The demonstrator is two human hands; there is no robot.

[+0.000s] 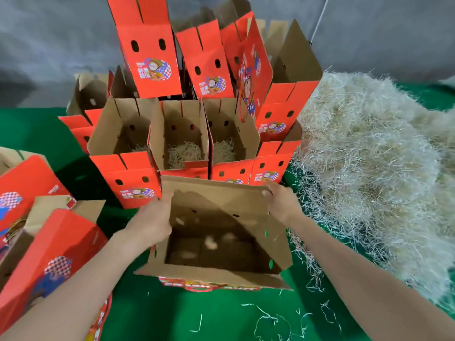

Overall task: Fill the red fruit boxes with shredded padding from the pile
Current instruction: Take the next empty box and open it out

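Note:
An open red fruit box [214, 274] with a brown inside stands on the green surface right in front of me, with no padding in it. My left hand [151, 217] grips its left wall, fingers curled over the rim. My right hand [280, 201] grips the far right corner of its rim. A big pile of pale shredded padding [369, 163] lies to the right. Behind the held box stands a row of open boxes [182, 134], three of them with some padding at the bottom.
More red boxes [147, 52] are stacked at the back with flaps up. Several red boxes [49, 252] lie tipped at my left. Loose shreds [270, 318] are scattered on the green surface [37, 134] near me.

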